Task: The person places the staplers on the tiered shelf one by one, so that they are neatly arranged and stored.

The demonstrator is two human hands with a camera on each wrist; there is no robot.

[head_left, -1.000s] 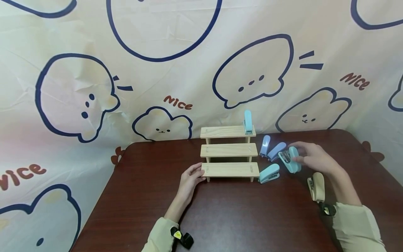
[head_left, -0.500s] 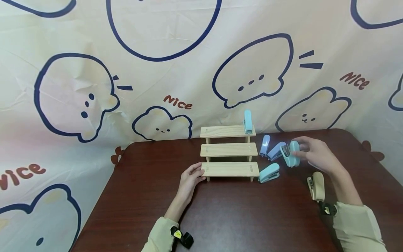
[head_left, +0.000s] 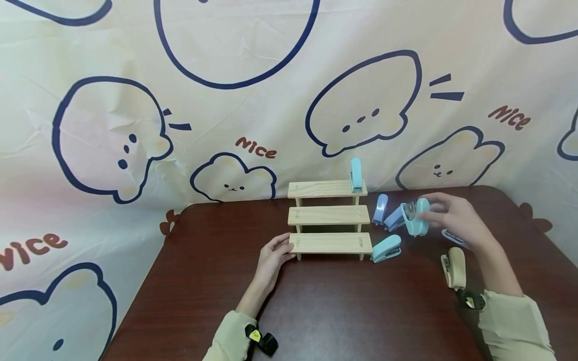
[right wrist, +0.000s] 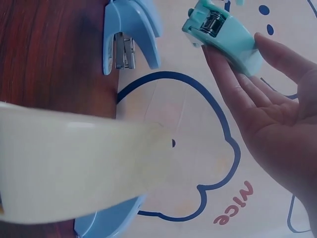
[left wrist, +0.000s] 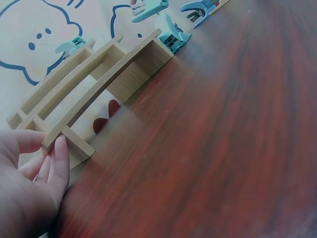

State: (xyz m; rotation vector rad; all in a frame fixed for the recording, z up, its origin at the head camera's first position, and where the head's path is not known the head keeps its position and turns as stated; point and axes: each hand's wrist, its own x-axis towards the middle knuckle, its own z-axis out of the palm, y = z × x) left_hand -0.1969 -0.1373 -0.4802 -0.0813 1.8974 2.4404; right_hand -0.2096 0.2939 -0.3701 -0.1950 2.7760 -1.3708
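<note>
Right of the wood-grained 3-tier rack [head_left: 328,215], the right grip [head_left: 453,216] pinches a smooth, rounded teal stapler [head_left: 422,223] at the grip's rack-facing side, while the left grip [head_left: 272,259] holds the rack's flat lowest plank [head_left: 331,243].

The sleeves [head_left: 514,323] are pale green (wrist cameras [head_left: 269,345], black).

Room lies before the shelf [head_left: 330,243]; staplers [head_left: 386,248], some possibly touching, obstruct its right side.
</note>
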